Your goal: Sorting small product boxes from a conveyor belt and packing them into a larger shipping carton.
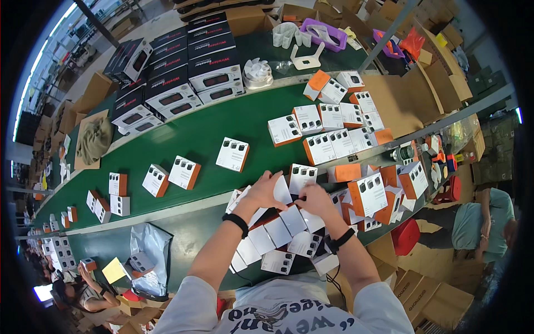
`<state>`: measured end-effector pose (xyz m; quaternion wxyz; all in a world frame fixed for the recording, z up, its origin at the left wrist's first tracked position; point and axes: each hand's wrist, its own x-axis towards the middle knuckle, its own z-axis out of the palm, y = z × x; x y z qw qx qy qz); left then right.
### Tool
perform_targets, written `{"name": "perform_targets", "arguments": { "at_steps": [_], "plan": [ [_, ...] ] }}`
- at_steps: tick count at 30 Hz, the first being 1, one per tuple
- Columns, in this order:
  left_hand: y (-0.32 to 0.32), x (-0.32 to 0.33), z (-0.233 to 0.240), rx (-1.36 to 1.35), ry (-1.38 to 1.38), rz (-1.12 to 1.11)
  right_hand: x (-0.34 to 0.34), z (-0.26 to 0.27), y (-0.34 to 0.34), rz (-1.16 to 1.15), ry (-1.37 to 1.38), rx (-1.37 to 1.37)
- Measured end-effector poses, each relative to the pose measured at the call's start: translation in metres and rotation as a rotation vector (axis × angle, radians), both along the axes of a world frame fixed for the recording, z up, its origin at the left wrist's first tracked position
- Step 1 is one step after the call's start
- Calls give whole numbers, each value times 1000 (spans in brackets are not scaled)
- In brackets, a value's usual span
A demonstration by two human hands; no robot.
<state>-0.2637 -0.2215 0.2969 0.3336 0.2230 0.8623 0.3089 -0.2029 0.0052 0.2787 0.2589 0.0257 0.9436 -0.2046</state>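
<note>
My left hand (263, 193) grips a small white carton (282, 191) between thumb and fingers, over the near edge of the bench. Close to its right, my right hand (316, 201) has its fingers bent at the end of a row of white cartons (278, 232); whether they pinch anything cannot be told. Just beyond both hands stands a white carton with printed device pictures (303, 175). Nearer my body lie more printed cartons (277, 261), partly under the right forearm. A heap of white-and-orange cartons (367, 194) rises right of the right hand.
A green conveyor belt (187, 137) carries scattered white-and-orange cartons (232, 154). Large black-and-white boxes (171, 89) are stacked behind it. A grey plastic bag (152, 250) lies on the left bench. People sit at left (89, 294) and right (479, 229), beside a red stool (405, 237).
</note>
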Motion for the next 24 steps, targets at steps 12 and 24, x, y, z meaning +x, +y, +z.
{"name": "perform_targets", "arguments": {
  "at_steps": [12, 24],
  "plan": [
    [-57, -72, -68, -315, 329, 528, -114, -40, 23, -585, 234, 296],
    [24, -70, -60, -326, 286, 663, -113, -30, 22, -555, 166, 182]
  ]
}}
